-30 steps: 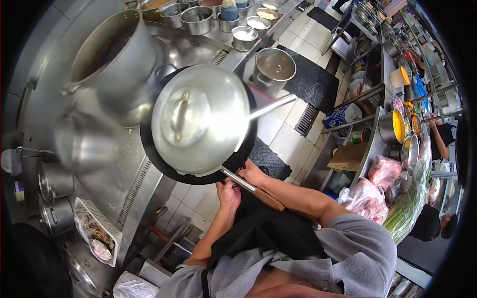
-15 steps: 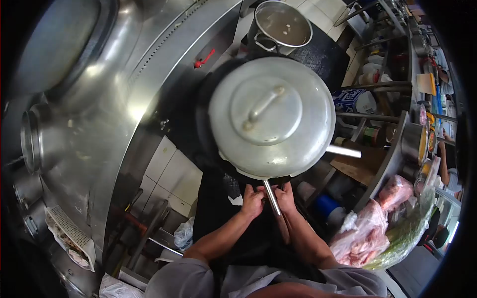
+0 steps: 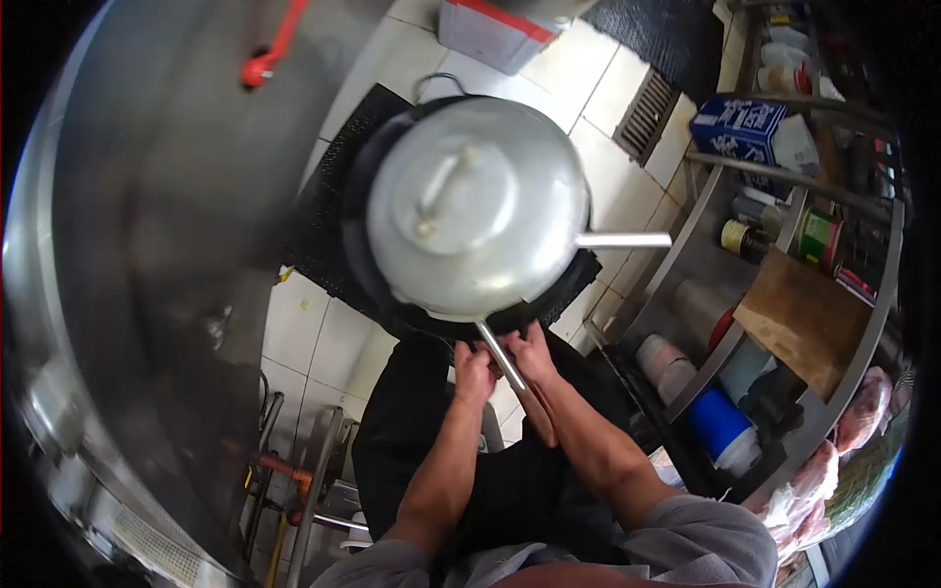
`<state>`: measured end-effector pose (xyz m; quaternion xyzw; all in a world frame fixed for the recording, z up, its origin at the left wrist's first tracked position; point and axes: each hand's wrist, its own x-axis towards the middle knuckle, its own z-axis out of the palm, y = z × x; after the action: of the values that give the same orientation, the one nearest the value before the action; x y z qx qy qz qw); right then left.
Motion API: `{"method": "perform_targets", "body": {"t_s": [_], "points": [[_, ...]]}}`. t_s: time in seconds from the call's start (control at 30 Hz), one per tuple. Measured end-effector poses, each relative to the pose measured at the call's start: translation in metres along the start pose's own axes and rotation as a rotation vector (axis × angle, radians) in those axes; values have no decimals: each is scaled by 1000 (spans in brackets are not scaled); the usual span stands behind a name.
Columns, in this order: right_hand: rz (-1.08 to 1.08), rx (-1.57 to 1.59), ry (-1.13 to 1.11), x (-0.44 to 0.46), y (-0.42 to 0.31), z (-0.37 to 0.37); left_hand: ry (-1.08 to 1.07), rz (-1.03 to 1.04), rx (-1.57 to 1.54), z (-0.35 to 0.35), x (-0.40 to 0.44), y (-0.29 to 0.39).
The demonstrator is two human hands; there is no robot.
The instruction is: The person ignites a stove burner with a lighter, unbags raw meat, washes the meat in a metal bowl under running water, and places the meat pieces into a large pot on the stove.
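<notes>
Both forearms extend up the frame from the bottom edge. The left hand [image 3: 473,372] and the right hand [image 3: 534,355] are set side by side at the near edge of the black wok [image 3: 363,211], fingers curled closed on it. The exact part gripped is hidden beneath the rim. A small gap separates the hands. Neither is clearly nearer the wok's middle; the right hand sits slightly higher in the frame.

Between them, a long handle with a wooden end [image 3: 537,416] slants from the near rim down and to the right. It passes over the gap, close against the right hand; contact cannot be confirmed.

The wok occupies the centre of the frame, directly beyond the grip. A line from the hands across it leans slightly to the upper left and ends at a loop handle [image 3: 441,82] on the far rim, well apart from both hands. The domed metal lid [image 3: 534,186] rests inside the rim; its bar grip [image 3: 448,191] slants from lower left to upper right. A bare metal handle [image 3: 627,239] projects from the lid's right side, held by neither hand.

Beyond and below lie a black mat [image 3: 319,225] and floor tiles [image 3: 368,98]. A drain grate [image 3: 647,115] lies at upper right.
</notes>
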<state>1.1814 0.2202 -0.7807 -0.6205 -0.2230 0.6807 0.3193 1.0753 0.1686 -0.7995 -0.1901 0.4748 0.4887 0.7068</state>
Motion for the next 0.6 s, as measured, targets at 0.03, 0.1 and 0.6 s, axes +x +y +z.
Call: {"method": "perform_targets", "body": {"t_s": [0.03,0.1,0.6], "points": [[-19,-77,-25,23,10,6,27,-52,-87,-13,20,4],[-64,-230,-71,67,30,20,55,79,39,-26,59,19],[334,-87,-638,244,4,157,513,440,539,-63,219,230]]}}
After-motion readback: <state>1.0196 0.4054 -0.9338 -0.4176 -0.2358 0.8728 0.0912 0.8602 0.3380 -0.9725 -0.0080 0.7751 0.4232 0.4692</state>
